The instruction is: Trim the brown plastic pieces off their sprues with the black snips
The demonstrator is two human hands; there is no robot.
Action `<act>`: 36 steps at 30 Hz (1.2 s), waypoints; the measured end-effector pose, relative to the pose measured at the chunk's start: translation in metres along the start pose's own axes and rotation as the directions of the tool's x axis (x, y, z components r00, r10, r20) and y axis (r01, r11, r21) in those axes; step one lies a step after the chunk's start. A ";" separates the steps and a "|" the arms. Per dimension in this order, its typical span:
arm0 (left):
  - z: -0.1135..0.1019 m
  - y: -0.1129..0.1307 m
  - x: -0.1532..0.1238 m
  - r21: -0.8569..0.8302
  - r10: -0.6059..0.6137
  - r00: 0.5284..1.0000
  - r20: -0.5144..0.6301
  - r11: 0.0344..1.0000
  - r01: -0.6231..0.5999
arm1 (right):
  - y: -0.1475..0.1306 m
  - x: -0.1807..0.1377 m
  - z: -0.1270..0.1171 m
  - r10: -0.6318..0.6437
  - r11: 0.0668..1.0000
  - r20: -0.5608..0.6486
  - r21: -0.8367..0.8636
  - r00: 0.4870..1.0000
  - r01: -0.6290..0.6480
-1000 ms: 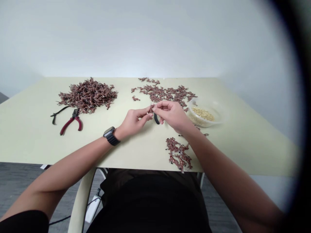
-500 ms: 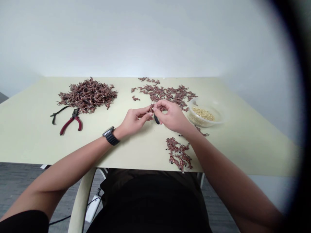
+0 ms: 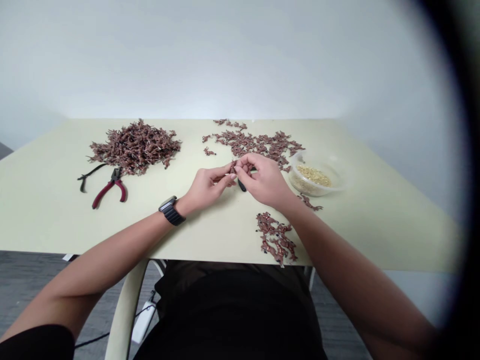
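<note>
My left hand (image 3: 206,187), with a dark watch on its wrist, pinches a small brown animal figurine (image 3: 233,168) between thumb and fingers. The fingertips of my right hand (image 3: 262,180) are closed right at that figurine; whatever tiny piece they pinch is hidden. A black curved handle (image 3: 242,185) shows below the right fingers, and I cannot tell whether that hand holds it or it lies on the table. Many similar figurines (image 3: 258,144) are spread flat just beyond my hands. A smaller group of figurines (image 3: 275,237) lies near the front edge, beside my right forearm.
A big heap of brown figurines (image 3: 137,146) stands at the left. Before it lie red-handled pliers (image 3: 108,190) and a black-handled tool (image 3: 87,176). A clear plastic bowl (image 3: 339,187) with small gold-coloured pieces (image 3: 315,176) stands at the right, a few figurines (image 3: 309,202) near it.
Both hands stay almost in place. My right hand and wrist have shifted very slightly left, and more of the figurines below the bowl now shows.
</note>
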State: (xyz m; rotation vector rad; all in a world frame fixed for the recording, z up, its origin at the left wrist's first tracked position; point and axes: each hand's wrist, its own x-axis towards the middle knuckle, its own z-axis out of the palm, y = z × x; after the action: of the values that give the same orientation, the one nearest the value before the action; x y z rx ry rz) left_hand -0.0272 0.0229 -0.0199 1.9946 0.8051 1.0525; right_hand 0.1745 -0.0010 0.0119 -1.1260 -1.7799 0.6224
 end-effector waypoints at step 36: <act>-0.003 0.012 0.004 -0.159 -0.037 0.997 0.072 0.986 0.048 | -0.001 -0.001 -0.004 0.039 0.999 -0.007 0.034 0.999 -0.039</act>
State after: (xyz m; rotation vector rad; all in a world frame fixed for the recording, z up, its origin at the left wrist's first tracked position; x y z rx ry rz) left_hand -0.0254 0.0200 -0.0073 1.8594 0.7003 0.9872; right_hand 0.1780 -0.0024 0.0145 -1.1408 -1.7383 0.6690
